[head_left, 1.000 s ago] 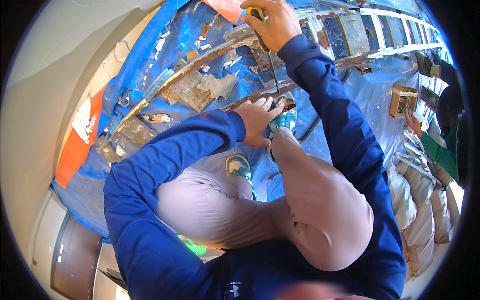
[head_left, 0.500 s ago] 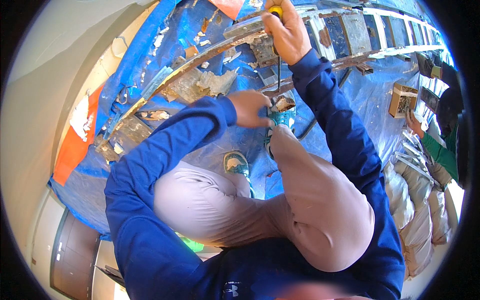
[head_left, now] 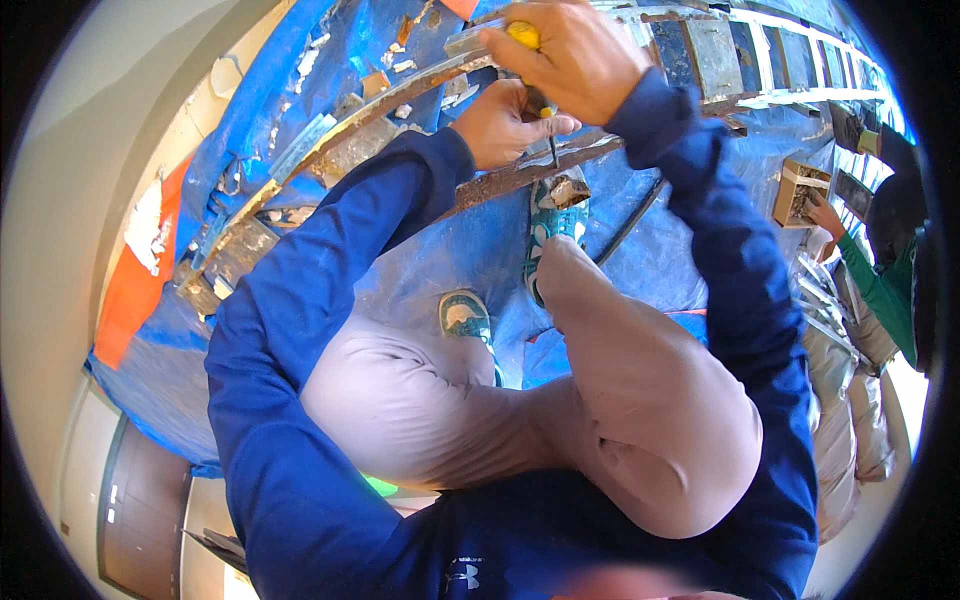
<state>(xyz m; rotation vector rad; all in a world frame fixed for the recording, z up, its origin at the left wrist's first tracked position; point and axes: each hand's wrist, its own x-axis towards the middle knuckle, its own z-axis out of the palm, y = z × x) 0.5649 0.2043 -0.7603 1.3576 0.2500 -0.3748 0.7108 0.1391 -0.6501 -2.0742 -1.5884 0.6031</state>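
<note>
My right hand is wrapped round the yellow and black handle of a screwdriver. Just below it, my left hand is closed round the tool's lower handle, thumb pointing right. The thin shaft points down, its tip at a rusty brown rail of a long ladder-like frame; whether it touches cannot be made out. Under that rail, a rusty, broken-ended piece sits over the toe of my teal shoe.
Blue sheeting covers the floor, strewn with debris and flaking boards. The frame's white-edged slats run to the upper right. At the right, another person's hand reaches to a cardboard box, near stacked sacks.
My left hand has moved up from beside the shoe and closed on the screwdriver. My right hand has tilted and come slightly lower with the tool. The other person's hand has moved to the box.
</note>
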